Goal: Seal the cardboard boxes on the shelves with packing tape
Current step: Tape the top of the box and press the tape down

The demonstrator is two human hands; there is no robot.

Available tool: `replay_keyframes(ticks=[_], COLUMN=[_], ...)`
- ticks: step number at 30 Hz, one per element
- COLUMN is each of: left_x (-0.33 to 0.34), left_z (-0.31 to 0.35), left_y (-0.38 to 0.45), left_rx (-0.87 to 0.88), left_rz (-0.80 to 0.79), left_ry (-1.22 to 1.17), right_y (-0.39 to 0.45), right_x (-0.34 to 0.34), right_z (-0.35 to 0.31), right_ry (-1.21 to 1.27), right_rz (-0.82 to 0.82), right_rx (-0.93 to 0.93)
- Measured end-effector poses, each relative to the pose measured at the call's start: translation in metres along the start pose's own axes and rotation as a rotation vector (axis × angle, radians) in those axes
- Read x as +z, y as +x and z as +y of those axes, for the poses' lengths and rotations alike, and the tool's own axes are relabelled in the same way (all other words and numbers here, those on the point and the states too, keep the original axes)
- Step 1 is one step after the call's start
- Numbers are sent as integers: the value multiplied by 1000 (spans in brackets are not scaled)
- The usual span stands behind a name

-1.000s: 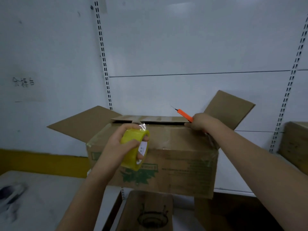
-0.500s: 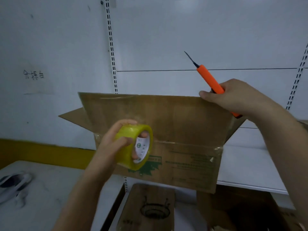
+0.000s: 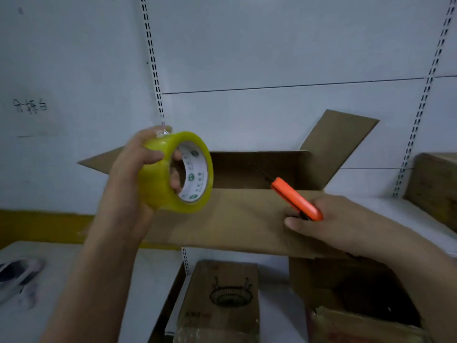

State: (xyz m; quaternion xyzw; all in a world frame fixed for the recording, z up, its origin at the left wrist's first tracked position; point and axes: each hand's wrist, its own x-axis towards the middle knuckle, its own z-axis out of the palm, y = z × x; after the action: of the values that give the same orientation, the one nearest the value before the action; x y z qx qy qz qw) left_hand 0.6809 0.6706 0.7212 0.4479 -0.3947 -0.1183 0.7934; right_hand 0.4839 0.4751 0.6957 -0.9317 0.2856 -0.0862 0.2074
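Since half a second ago we have lifted our left hand (image 3: 128,184), and the yellow tape roll (image 3: 173,173) it grips, fingers curled through the core and thumb over the rim, now sits higher, at the box's left end. The near flap of the cardboard box (image 3: 237,219), upright before, has folded down toward us. Our right hand (image 3: 329,224) has dropped from above the box onto that flap, fingers wrapped round the orange knife (image 3: 295,198), blade pointing into the open box. The box stands on a white shelf (image 3: 385,211) against a white slotted back panel (image 3: 272,45); more cartons (image 3: 222,298) lie below.
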Motion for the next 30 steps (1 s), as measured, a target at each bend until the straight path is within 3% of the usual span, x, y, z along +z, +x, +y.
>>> replay_keyframes(ticks=[5, 8, 10, 14, 18, 23, 27, 30], left_x=[10, 16, 23, 26, 25, 28, 35, 49], left_z=[-56, -68, -71, -72, -68, -61, -57, -61], left_y=[4, 6, 8, 15, 22, 41, 63, 87], left_rx=[-239, -232, -216, -268, -313, -344, -349, -410], left_rz=[139, 143, 130, 142, 139, 58, -7, -58], left_ry=[182, 251, 308, 363, 376, 405, 415, 384], right_y=[23, 46, 66, 132, 203, 256, 261, 247], right_x=[24, 24, 11, -9, -19, -55, -101, -154], right_z=[9, 12, 4, -15, -14, 4, 4, 14], right_ry=[44, -120, -92, -80, -276, -630, -811, -779], right_rz=[64, 162, 190, 53, -70, 30, -106, 8], right_rx=[49, 22, -9, -50, -61, -22, 37, 21])
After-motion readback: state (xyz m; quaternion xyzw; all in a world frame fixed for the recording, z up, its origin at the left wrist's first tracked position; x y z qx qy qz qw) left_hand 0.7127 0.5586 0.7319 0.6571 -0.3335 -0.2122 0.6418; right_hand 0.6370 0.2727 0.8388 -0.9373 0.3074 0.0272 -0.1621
